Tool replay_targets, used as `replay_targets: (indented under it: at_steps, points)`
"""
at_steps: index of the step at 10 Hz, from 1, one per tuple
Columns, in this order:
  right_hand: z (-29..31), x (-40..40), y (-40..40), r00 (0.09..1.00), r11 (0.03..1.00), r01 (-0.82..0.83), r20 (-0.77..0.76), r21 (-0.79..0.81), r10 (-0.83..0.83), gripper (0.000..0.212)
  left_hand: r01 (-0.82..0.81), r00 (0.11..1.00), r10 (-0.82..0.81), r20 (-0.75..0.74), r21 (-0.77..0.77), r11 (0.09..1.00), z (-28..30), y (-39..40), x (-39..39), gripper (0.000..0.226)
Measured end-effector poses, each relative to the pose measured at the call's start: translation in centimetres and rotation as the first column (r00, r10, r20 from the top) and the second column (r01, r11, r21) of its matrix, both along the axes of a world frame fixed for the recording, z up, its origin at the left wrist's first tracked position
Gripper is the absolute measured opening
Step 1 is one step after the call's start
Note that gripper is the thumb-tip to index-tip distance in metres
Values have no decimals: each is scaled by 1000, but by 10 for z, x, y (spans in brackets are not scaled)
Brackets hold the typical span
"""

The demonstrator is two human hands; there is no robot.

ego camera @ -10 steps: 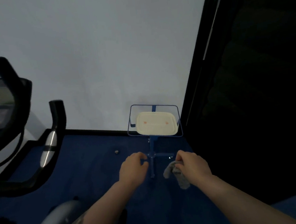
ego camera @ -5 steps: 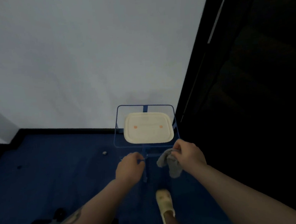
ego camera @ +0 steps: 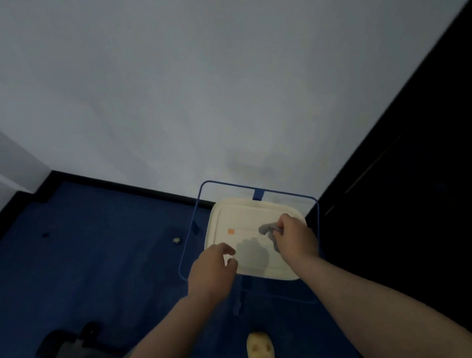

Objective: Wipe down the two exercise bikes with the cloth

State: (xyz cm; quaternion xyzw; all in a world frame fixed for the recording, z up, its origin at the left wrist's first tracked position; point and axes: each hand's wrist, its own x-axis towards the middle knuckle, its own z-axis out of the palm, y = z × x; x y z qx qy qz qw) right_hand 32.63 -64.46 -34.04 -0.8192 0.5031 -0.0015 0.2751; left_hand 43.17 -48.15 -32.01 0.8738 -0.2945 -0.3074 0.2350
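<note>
My right hand [ego camera: 296,237] is closed around a small grey cloth [ego camera: 269,231] and holds it over a cream-coloured tray [ego camera: 226,221]. The tray sits on a blue wire-frame stand [ego camera: 190,238] against the white wall. My left hand [ego camera: 212,270] hovers at the stand's front left rim, its fingers loosely curled with nothing in them. Only a dark base part of one exercise bike [ego camera: 65,347] shows at the bottom left; the handlebars and console are out of view.
Blue carpet [ego camera: 95,258] covers the floor, with a small pale scrap [ego camera: 176,241] lying on it left of the stand. A dark wall or door [ego camera: 412,194] rises on the right. My foot in a pale slipper [ego camera: 261,351] stands below the stand.
I have stepped closer to the stand and the view turned right, so the bike's handlebars left the frame. My right hand carried the cloth from in front of the stand to over the tray.
</note>
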Motion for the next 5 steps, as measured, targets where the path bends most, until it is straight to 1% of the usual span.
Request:
replay_targets:
  at_steps: [1,2,3,4,5]
  points:
    - [-32,26,-8,998,995,-46,-27,86,48,13,-72,997,72,-1,20,997,-19,-4,11,25]
    - [-61,43,-4,987,981,-74,-129,180,98,12,-90,996,90,-7,43,995,-35,-8,16,25]
    - [-78,50,2,962,973,-117,-220,198,161,23,-91,996,91,-8,69,993,-45,-8,15,24]
    - [-70,49,7,959,970,-112,-231,214,162,22,-90,995,93,-27,98,991,-46,-6,12,26]
    - [-53,43,12,970,980,-129,-186,152,156,21,-97,994,100,-33,97,991,-41,1,9,26]
